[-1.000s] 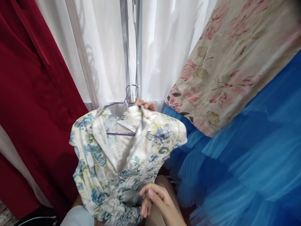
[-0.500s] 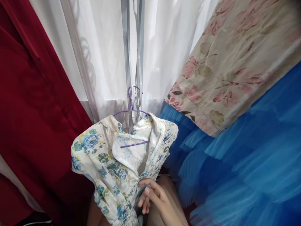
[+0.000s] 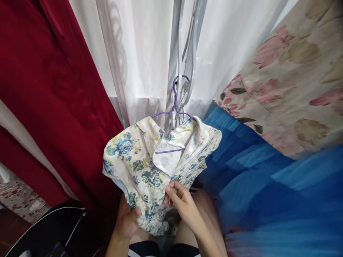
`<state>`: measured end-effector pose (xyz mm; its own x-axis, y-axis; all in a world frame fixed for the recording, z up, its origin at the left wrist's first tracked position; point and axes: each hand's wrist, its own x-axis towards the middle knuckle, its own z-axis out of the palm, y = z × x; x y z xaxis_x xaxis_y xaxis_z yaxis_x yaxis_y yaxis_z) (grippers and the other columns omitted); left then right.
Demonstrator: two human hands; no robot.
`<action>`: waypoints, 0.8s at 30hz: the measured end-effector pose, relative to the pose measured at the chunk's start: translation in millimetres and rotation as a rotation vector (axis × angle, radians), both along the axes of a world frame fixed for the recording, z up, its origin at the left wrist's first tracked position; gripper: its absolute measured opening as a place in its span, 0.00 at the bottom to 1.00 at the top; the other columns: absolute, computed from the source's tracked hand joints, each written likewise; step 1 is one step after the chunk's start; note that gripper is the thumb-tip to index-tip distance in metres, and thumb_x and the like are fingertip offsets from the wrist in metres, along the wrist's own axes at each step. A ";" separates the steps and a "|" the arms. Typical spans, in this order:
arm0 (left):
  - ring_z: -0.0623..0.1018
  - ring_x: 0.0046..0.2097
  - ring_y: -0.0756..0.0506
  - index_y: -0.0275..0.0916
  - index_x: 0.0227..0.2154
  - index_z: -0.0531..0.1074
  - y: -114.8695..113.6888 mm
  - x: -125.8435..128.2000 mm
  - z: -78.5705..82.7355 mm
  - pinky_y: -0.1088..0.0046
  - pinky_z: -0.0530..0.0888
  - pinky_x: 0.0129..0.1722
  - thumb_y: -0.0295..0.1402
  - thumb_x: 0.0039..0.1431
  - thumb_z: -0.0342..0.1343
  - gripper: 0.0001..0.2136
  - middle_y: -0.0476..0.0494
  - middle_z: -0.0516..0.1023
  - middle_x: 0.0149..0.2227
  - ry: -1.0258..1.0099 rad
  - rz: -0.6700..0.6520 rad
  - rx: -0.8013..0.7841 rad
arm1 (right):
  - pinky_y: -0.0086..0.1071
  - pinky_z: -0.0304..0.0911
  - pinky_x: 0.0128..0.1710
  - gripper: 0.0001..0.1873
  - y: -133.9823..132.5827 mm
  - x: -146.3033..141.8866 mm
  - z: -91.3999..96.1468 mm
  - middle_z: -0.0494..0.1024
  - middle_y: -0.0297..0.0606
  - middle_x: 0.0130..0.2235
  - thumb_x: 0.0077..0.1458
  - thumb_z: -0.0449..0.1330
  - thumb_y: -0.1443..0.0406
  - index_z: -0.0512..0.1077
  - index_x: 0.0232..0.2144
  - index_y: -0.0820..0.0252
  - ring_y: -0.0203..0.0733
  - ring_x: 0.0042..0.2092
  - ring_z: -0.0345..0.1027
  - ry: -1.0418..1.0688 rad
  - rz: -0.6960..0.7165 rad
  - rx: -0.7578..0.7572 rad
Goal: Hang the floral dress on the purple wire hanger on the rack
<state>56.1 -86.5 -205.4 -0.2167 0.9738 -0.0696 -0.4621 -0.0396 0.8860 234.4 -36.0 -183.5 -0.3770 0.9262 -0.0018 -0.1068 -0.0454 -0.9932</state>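
Blue and white are covering the floral top [image 3: 147, 160], which is hanging in front of us, partly over our legs [image 3: 210, 214], on a purple hanger [image 3: 175, 101]. As we are judging it, the hanging is done: both shoulders are sitting on the hanger, and the collar is lying open in a V. The front is looking unfinished, its lower part bunching, and we are not making out whether it is fastened below the V.

With our right hand [image 3: 183, 201] we are pinching the top's front edge just below the V, thumb and forefinger pressed together, the other fingers curling. Our left hand [image 3: 127, 220] is touching the top's lower left side; its fingers are hiding behind the cloth, so we cannot tell how tightly they are closing.

Above the top, pale straps [image 3: 180, 35] are running past the hook, with a white curtain [image 3: 144, 53] hanging behind. Left of the top, red cloth [image 3: 66, 107] is draping; right of it, blue tulle [image 3: 254, 185] is spreading below a pink-flowered cloth [image 3: 294, 71].
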 end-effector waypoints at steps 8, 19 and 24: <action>0.76 0.53 0.35 0.34 0.48 0.71 45.7 3.6 -36.7 0.53 0.69 0.57 0.42 0.56 0.62 0.21 0.35 0.78 0.45 0.333 0.378 -0.034 | 0.30 0.52 0.25 0.19 -13.9 29.6 -0.1 0.68 0.31 0.18 0.60 0.58 0.56 0.64 0.21 0.58 0.34 0.22 0.56 -0.055 -0.246 0.064; 0.70 0.59 0.39 0.42 0.59 0.60 -5.0 83.9 -42.9 0.59 0.68 0.58 0.31 0.65 0.51 0.20 0.34 0.68 0.56 0.780 0.268 0.298 | 0.27 0.51 0.24 0.19 -41.3 3.3 -1.6 0.66 0.28 0.19 0.59 0.61 0.54 0.64 0.24 0.59 0.31 0.22 0.56 0.088 -0.062 -0.076; 0.77 0.50 0.41 0.40 0.50 0.68 -17.4 83.1 -30.5 0.67 0.72 0.49 0.33 0.65 0.51 0.12 0.39 0.77 0.48 0.746 0.141 0.245 | 0.28 0.51 0.24 0.20 -38.8 5.4 5.8 0.66 0.29 0.19 0.58 0.62 0.53 0.64 0.22 0.59 0.32 0.22 0.56 0.027 -0.028 -0.028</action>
